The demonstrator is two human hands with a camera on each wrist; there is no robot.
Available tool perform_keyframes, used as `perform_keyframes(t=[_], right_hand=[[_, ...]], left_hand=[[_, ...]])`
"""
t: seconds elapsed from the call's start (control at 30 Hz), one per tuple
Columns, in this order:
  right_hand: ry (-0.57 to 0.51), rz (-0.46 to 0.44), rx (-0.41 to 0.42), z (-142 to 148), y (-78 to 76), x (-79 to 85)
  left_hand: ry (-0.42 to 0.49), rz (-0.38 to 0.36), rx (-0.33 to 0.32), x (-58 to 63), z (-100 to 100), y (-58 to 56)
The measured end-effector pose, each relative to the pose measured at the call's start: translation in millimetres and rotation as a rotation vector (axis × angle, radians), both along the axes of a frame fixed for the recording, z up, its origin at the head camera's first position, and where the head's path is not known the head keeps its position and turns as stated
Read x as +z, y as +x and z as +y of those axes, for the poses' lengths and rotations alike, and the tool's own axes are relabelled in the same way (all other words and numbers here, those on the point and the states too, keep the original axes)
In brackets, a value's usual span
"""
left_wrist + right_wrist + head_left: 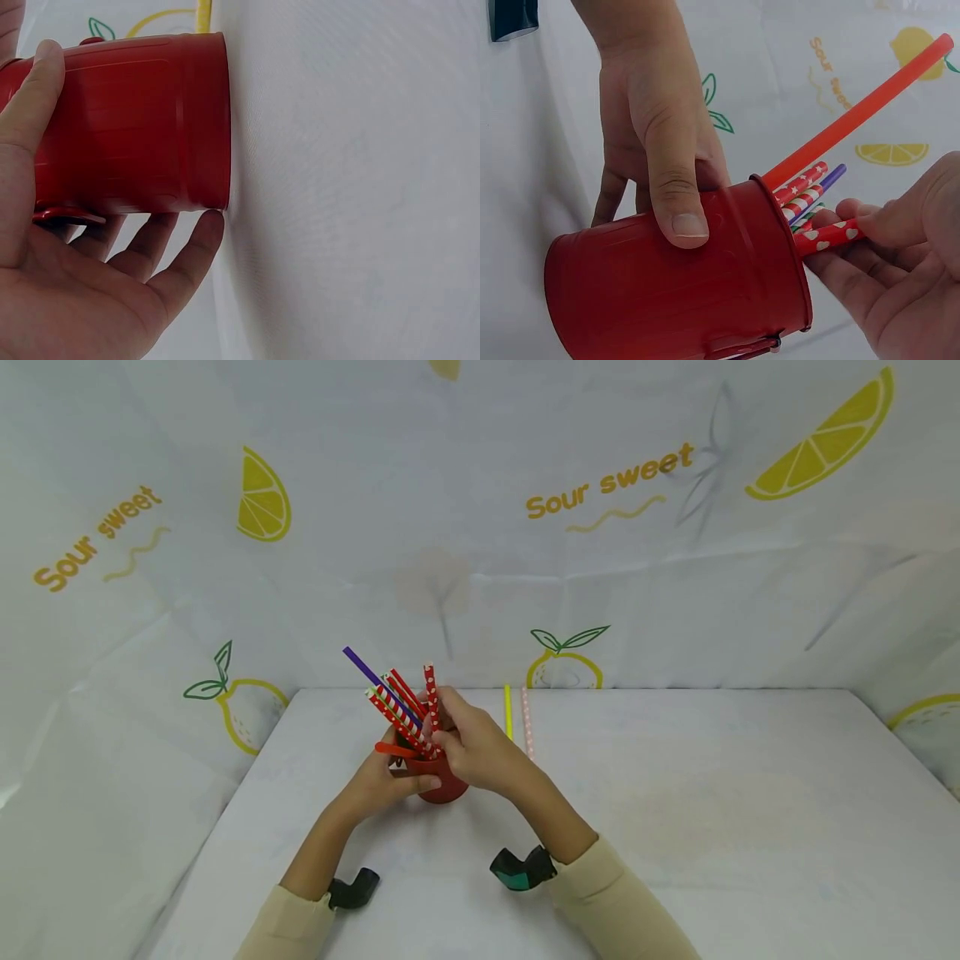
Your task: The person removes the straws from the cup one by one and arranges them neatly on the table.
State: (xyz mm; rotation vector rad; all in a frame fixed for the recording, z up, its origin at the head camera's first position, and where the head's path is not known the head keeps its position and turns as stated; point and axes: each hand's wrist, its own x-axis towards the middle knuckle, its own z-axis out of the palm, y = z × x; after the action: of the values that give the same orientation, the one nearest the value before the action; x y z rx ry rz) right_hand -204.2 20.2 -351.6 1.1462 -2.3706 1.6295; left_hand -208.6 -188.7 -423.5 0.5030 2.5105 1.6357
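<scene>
On the tabletop [712, 827], hands [474, 742] partly hide a bucket [446, 785] of straws [402, 715].

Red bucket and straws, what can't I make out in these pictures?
Heart-patterned straw, lower end: right wrist view, inside red bucket.
Bucket's mouth: left wrist view, past the left edge.
Handle: right wrist view, bottom edge cuts it.
Yellow straw, near end: head view, behind the right hand.
</scene>
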Motion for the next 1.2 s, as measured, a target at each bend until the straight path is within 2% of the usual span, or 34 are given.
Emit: perform_keyframes(t=[0.17,0.27,0.7,1.2], right_hand=[[-0.033,0.039,-0.100,1.3,0.9,1.3],[-0.098,0.042,-0.127,2.8,0.9,3.0],[-0.297,-0.002,-0.066,10.9,1.5,15.3],[-0.311,0.043,-0.195,29.8,-5.5,20.0]], left_hand=[[0.010,-0.013,-0.001,-1.0,-0.3,-0.1],[-0.002,-0.021,0.009,-1.2,-0.3,0.0],[-0.016,-0.039,0.041,-0.2,-0.7,0.4],[-0.011,-0.010,0.030,-0.9,0.0,0.3]])
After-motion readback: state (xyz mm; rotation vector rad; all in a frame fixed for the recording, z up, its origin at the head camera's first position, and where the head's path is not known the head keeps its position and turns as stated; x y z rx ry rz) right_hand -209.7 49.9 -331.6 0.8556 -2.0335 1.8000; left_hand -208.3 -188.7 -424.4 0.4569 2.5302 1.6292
